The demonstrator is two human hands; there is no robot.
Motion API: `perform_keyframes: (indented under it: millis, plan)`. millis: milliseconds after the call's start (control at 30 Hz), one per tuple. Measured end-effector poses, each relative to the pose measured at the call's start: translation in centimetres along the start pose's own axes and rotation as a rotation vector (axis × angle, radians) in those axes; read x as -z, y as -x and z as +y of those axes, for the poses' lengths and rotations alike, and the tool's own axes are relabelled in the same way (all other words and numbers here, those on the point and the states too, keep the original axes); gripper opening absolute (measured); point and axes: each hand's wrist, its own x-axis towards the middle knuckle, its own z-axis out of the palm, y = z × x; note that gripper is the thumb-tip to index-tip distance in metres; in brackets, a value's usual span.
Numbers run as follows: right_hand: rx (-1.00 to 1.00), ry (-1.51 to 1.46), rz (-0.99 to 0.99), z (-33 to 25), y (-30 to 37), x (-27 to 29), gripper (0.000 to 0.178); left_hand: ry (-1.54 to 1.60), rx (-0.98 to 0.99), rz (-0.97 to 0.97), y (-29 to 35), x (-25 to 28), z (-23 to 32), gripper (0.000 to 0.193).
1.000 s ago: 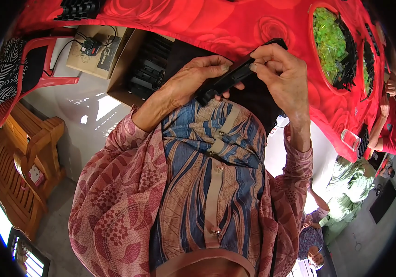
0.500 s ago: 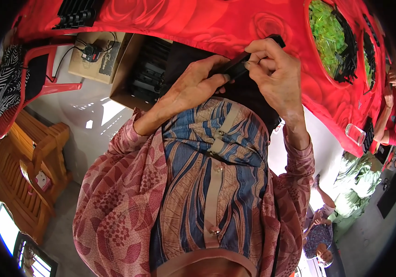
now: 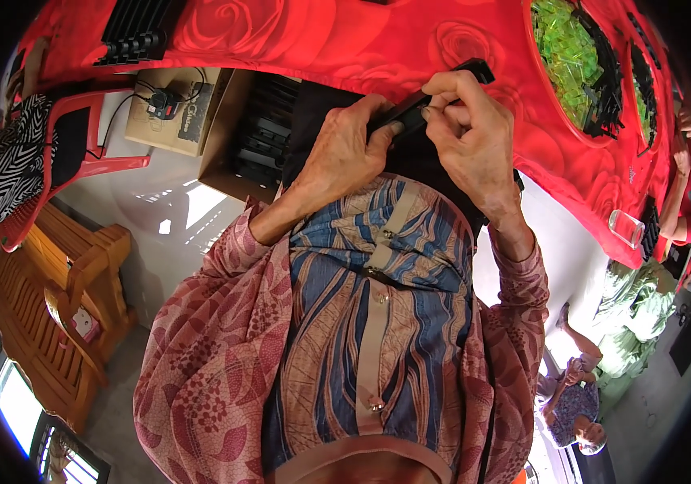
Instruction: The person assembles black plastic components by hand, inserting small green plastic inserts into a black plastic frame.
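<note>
A long black bar-shaped plastic piece (image 3: 412, 122) lies slantwise between my hands, over my dark-clad lap at the table's near edge. My left hand (image 3: 344, 149) is closed on its lower left end, thumb along the top. Bent fingers of my right hand (image 3: 472, 133) pinch at the piece's middle and right part; whether they hold some small part there is hidden. Its far upper right end (image 3: 478, 73) sticks out past the right knuckles, over the red tablecloth (image 3: 345, 40).
A basket of yellow-green clear pieces (image 3: 563, 56) with black strips (image 3: 603, 113) stands at right. Black pieces (image 3: 132, 32) are lined up at far left. Below the table sits a carton of black parts (image 3: 261, 129). A red chair (image 3: 104, 165) and wooden bench (image 3: 63, 298) are left. Other people are right.
Both hands keep hold of the black piece with almost the same grip. My left thumb has slid slightly along it, up and to the right. The whole view has shifted a little.
</note>
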Motion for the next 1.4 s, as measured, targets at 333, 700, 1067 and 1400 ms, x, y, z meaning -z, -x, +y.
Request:
perform_keyframes:
  millis: [333,700,1067,1400]
  plan:
    - [0.019,0.075,0.076,0.5,0.3,-0.6,0.020,0.065,0.104,-0.036,-0.5,0.2,0.4,0.031]
    - [0.079,0.347,0.409,1.0,-0.3,2.4,0.023,0.004,0.120,-0.070,-0.6,0.4,0.2,0.019]
    - [0.053,0.255,0.310,1.9,0.0,1.2,0.032,0.213,0.115,-0.117,-0.6,-0.4,-1.0,0.017]
    - [0.088,0.269,0.358,1.4,1.2,-0.4,0.036,0.216,0.144,-0.132,-0.9,-1.2,-2.0,0.019]
